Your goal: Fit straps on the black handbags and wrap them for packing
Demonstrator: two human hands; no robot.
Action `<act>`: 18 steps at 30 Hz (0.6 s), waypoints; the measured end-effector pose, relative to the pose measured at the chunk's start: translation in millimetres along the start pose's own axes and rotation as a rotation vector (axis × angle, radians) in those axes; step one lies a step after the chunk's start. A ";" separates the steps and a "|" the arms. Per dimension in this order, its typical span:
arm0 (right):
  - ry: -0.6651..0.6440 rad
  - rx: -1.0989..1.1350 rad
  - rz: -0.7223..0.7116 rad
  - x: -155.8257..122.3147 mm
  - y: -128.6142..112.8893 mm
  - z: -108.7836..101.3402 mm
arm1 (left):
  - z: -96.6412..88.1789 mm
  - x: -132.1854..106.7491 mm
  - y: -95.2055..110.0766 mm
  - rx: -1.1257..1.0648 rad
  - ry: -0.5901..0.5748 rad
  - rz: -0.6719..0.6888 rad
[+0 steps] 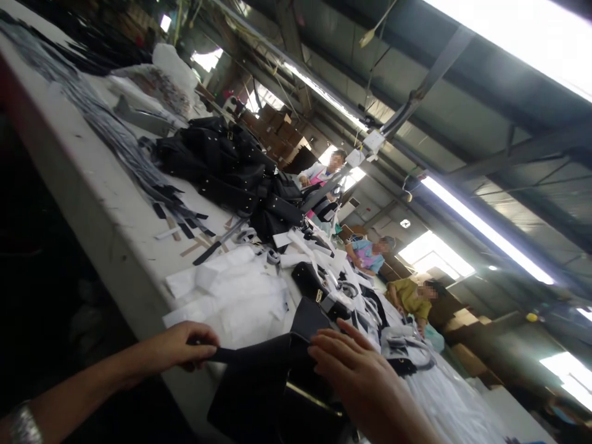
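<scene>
A black handbag (247, 394) with a gold-coloured metal strip on its front sits at the table's near edge, tilted in the picture. My left hand (189, 346) pinches the end of a black strap (226, 354) that runs to the left side of the bag. Over the bag's right side lies my right hand (354, 376), its fingers stretched out and fairly flat, touching the black material. The lower part of the bag is dark and partly cut off by the frame.
White padding sheets (240, 296) lie just beyond the bag. Farther along the long table (108, 206) are a pile of black bags (222, 160) and bundles of grey and black strips (120, 148). Several people work across the table, one in a yellow top (409, 299).
</scene>
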State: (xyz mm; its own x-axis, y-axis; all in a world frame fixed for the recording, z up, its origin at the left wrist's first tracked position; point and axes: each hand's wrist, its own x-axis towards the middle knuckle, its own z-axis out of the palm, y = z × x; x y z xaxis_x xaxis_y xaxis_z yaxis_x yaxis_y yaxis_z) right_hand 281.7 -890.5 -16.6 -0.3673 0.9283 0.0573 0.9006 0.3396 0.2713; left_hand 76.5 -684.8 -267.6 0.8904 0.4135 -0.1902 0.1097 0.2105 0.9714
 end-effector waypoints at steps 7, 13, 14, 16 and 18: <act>-0.224 0.020 0.234 4.5 14.6 -5.8 | -3.1 8.2 -12.1 -0.027 -0.017 0.033; -0.267 0.290 0.517 -2.4 24.7 -27.3 | -1.3 16.1 -19.7 -0.015 -0.047 0.064; -0.253 0.339 0.538 -4.0 25.2 -28.6 | -0.9 17.4 -20.8 -0.010 -0.043 0.058; -0.229 0.410 0.567 -6.9 25.5 -30.2 | -0.4 21.2 -24.0 0.004 -0.018 0.032; -0.213 0.455 0.596 -9.6 24.8 -31.2 | -0.3 25.9 -28.1 0.039 0.027 0.002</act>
State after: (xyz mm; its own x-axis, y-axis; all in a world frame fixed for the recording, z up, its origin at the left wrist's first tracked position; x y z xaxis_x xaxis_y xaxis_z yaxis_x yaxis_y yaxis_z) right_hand 300.4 -895.7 19.6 0.2196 0.9671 -0.1286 0.9556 -0.2398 -0.1712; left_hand 96.4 -679.7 -299.9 0.8783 0.4379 -0.1918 0.1257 0.1756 0.9764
